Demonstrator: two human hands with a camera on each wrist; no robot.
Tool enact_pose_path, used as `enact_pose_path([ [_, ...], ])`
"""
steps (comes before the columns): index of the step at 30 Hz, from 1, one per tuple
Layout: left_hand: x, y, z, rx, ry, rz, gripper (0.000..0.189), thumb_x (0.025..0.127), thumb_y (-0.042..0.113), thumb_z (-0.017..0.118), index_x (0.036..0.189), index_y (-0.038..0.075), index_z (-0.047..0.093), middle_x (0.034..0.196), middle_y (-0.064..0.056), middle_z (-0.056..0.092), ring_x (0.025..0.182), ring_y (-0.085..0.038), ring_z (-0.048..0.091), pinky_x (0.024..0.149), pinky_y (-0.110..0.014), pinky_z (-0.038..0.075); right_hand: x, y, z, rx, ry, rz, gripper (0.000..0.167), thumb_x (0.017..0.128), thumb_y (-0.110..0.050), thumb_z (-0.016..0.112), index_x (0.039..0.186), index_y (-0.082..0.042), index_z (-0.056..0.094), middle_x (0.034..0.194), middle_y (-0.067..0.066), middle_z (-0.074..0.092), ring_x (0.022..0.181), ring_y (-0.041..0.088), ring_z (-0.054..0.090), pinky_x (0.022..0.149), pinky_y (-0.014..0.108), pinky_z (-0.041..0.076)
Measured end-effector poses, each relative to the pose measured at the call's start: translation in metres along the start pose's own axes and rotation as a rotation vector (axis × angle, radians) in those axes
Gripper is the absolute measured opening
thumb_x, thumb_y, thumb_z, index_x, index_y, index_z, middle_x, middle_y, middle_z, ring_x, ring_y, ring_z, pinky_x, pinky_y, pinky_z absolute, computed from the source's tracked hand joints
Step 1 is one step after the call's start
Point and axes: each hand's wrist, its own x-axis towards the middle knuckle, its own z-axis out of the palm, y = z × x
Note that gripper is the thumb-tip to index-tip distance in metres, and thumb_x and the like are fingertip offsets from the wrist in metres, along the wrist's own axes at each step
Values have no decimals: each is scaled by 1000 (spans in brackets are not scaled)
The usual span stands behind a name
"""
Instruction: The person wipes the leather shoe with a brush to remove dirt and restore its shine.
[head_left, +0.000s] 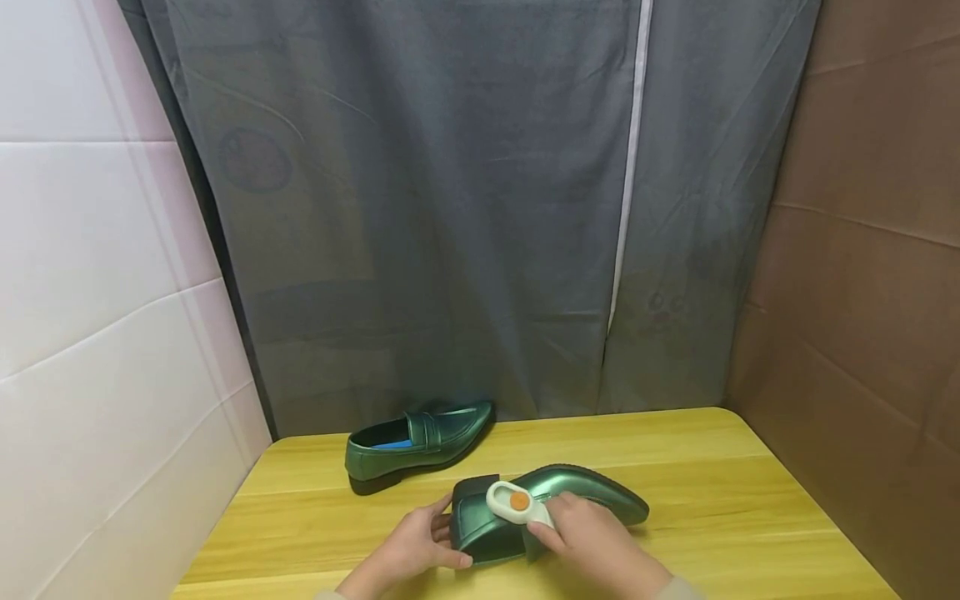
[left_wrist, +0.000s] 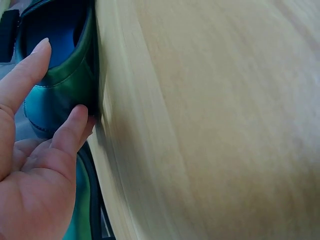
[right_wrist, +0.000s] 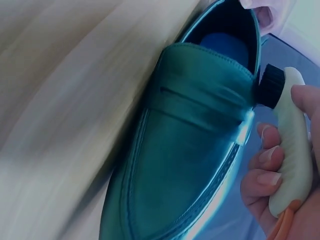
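Note:
A shiny green loafer [head_left: 551,482] lies tipped on its side near the table's front, toe to the right, its opening facing me. My left hand [head_left: 412,540] holds it by the heel; in the left wrist view the thumb [left_wrist: 35,70] reaches over the collar and the other fingers lie against the back. In my right hand [head_left: 592,537] is a cream-handled shoe brush [head_left: 517,504] with an orange spot. Its dark bristles [right_wrist: 271,86] are at the loafer's side, close to the opening in the right wrist view. A blue insole [right_wrist: 227,47] shows inside.
The matching green loafer [head_left: 427,442] stands upright on its sole farther back, to the left. Under both is a yellow wood-grain table [head_left: 712,483]. Grey curtain [head_left: 450,208] hangs behind, with a white wall [head_left: 112,333] left and a brown one [head_left: 862,292] right.

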Motion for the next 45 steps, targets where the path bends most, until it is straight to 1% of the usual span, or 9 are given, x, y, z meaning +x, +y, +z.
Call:
enact_pose_path([
  [8,0,1,0,17,4,14,111,73,19,92,152,-16,23,142,-37,50,128,-46,57,97,-42,56,5,-11,5,-31,-16,-48,40,101,-50,55,82,-15,58,74,-8,52,62,6,48,52,28,43],
  [12,-1,1,0,2,4,15,110,74,17,91,152,-16,22,142,-37,51,128,-46,57,96,-40,56,10,-17,7,-50,-32,-84,41,101,-50,55,82,-14,60,73,-7,54,63,6,49,52,26,44],
  [16,-2,2,1,-14,0,14,110,74,17,91,152,-16,21,143,-37,49,129,-45,56,95,-39,57,15,-22,10,-104,-29,-125,40,101,-49,57,83,-13,63,71,-8,52,60,5,47,50,25,42],
  [20,-3,3,0,-4,1,22,109,75,16,90,152,-18,20,143,-38,48,129,-46,56,95,-38,57,20,-29,14,-177,-12,-155,40,99,-49,59,83,-13,63,69,-7,52,57,6,47,47,24,41],
  [25,-3,3,1,-10,0,32,106,76,13,89,151,-17,22,144,-33,51,128,-43,58,95,-38,57,26,-37,19,-238,13,-178,40,98,-50,62,82,-13,64,69,-6,55,54,6,50,45,24,41],
  [30,-3,2,3,-39,-3,74,102,75,8,89,151,-17,25,144,-28,53,130,-40,57,97,-37,56,30,-43,22,-265,29,-201,41,97,-51,63,79,-13,65,68,-7,56,52,5,49,45,22,41],
  [33,-4,0,3,-25,6,97,101,75,8,89,150,-17,27,143,-26,56,130,-37,57,96,-34,56,32,-45,25,-283,29,-210,42,96,-52,63,78,-14,66,67,-7,56,53,5,50,46,23,43],
  [40,-3,0,3,64,31,107,93,73,15,91,147,-11,41,130,-12,66,112,-20,63,88,-25,55,36,-49,29,-334,22,-220,45,96,-55,61,78,-14,66,67,-6,56,54,8,54,45,25,45],
  [45,-3,-1,2,92,43,100,84,73,17,92,142,-6,49,124,-8,69,102,-16,64,82,-22,54,36,-50,30,-357,33,-225,45,96,-55,61,78,-14,65,66,-6,54,54,7,52,44,25,44],
])
